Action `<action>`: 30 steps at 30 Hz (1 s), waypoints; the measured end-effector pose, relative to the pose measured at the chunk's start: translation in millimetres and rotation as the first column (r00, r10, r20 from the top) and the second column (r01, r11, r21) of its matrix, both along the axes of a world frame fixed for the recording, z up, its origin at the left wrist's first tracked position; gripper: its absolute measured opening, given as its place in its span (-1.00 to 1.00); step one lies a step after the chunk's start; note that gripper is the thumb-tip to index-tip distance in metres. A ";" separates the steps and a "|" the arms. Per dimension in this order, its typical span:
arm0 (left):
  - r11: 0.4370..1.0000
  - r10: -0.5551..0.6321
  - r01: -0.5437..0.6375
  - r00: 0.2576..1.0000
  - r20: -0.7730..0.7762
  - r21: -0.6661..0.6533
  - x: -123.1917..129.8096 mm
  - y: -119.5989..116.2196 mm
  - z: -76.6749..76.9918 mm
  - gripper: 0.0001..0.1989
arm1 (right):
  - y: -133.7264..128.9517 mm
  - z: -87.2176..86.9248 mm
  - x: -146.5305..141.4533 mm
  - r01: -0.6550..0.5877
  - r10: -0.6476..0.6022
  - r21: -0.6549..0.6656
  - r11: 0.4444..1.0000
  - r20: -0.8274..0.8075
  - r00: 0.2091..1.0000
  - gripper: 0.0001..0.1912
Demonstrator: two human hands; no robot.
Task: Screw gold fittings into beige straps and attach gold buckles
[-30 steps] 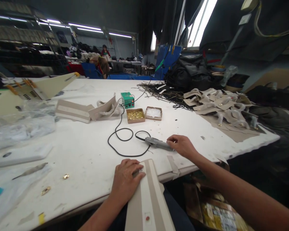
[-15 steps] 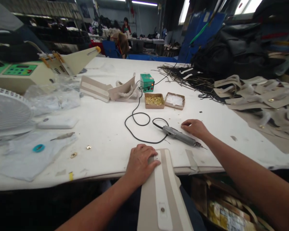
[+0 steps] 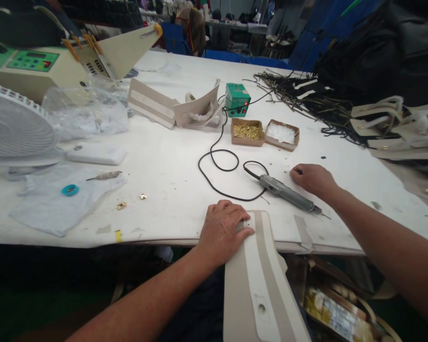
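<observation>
My left hand [image 3: 225,232] grips the far end of a beige panel [image 3: 238,289], thumb and fingers closed at its edge. The panel has a lighter strip with a small hole near the top and a round metal fitting lower down; it slants off the table's front edge toward my body. My right hand [image 3: 313,179] rests on the white table with its fingers curled in; whatever they pinch is hidden. Just left of it lies a grey electric screwdriver [image 3: 287,194], its bit pointing right and its black cord looping back. A few tiny pieces are scattered near my right fingertips.
Behind stand a box of small brass parts [image 3: 247,132], a box of white pieces [image 3: 281,134] and a green power unit [image 3: 237,99]. Beige panels [image 3: 153,102] lie back left. A fan [image 3: 16,126] stands left, near two gold clasps [image 3: 121,205]. Straps pile up right.
The view has tipped downward and shifted left. My right fingers have curled in more beside the screwdriver. My left hand keeps its hold on the panel.
</observation>
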State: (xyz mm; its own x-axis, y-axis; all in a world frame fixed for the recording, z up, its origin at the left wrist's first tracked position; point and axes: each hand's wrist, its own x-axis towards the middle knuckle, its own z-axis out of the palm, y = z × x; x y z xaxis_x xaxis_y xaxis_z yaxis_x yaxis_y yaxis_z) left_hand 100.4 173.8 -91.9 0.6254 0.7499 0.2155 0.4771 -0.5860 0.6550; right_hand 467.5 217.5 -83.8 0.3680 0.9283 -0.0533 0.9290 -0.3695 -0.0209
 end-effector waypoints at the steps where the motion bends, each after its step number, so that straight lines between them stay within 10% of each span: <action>1: 1.000 -0.002 0.002 1.000 0.004 0.000 -0.2 0.1 -0.4 -0.73 | -0.4 -1.3 0.2 -0.001 0.001 0.010 1.000 0.016 1.000 -0.64; 10: 1.000 -0.012 0.012 1.000 0.010 -0.004 -2.1 -0.3 -0.6 -0.73 | -11.2 19.5 -14.4 0.092 -0.050 0.176 0.980 -0.228 0.972 -0.78; 16: 1.000 -0.011 0.011 1.000 0.022 0.017 -1.9 -0.6 -1.8 -0.73 | -72.3 58.9 -107.8 -0.009 0.179 0.256 0.967 -0.647 0.741 -0.70; 20: 0.999 -0.011 0.011 1.000 0.003 0.038 -2.0 -1.1 -1.0 -0.72 | -103.1 40.5 -164.9 -0.217 0.311 0.224 0.950 -0.743 0.593 -0.77; 30: 0.997 -0.017 0.016 1.000 0.007 0.073 -3.0 -2.0 -3.9 -0.71 | -105.3 15.7 -182.3 -0.274 0.361 0.237 0.932 -0.661 0.657 -0.80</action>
